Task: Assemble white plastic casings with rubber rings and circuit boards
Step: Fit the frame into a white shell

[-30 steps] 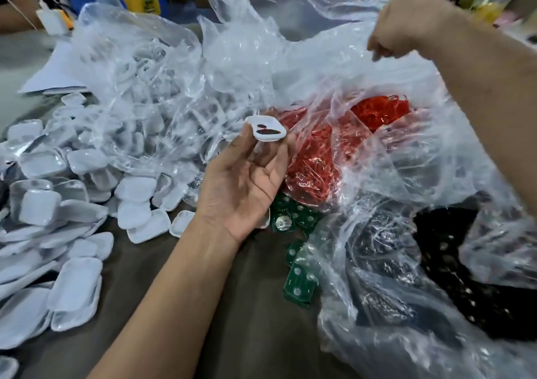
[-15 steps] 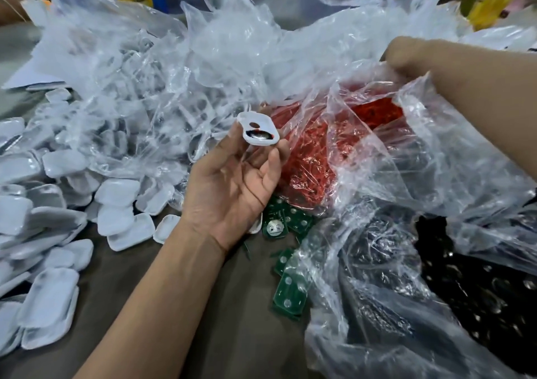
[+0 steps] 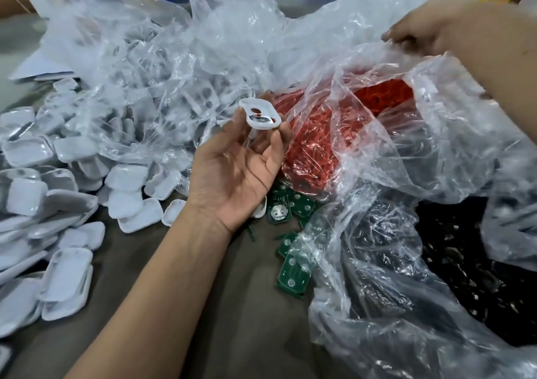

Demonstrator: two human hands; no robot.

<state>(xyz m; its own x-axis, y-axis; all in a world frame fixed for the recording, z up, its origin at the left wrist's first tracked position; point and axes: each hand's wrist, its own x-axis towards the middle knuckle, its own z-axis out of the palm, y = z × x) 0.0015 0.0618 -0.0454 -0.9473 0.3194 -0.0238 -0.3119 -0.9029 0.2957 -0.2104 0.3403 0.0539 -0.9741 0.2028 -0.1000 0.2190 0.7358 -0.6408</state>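
Note:
My left hand (image 3: 235, 172) is palm up in the middle of the view and pinches a small white plastic casing (image 3: 259, 116) between thumb and fingertips; something dark and red shows through the casing's openings. At the upper right, my right hand (image 3: 418, 34) grips the rim of a clear plastic bag (image 3: 436, 134) that holds a mass of red rubber rings (image 3: 313, 143). Several green circuit boards (image 3: 293, 274) lie on the table below my left hand, partly under the plastic.
A heap of loose white casings (image 3: 64, 204) covers the left of the brown table (image 3: 220, 326). Another clear bag of casings (image 3: 139, 67) lies behind it. A bag of black parts (image 3: 470, 265) sits at the right. Yellow and blue containers stand along the far edge.
My right hand has dropped from high above the bags to the rim of the ring bag and pulled it outward to the right. My left hand keeps the casing, tilted a little.

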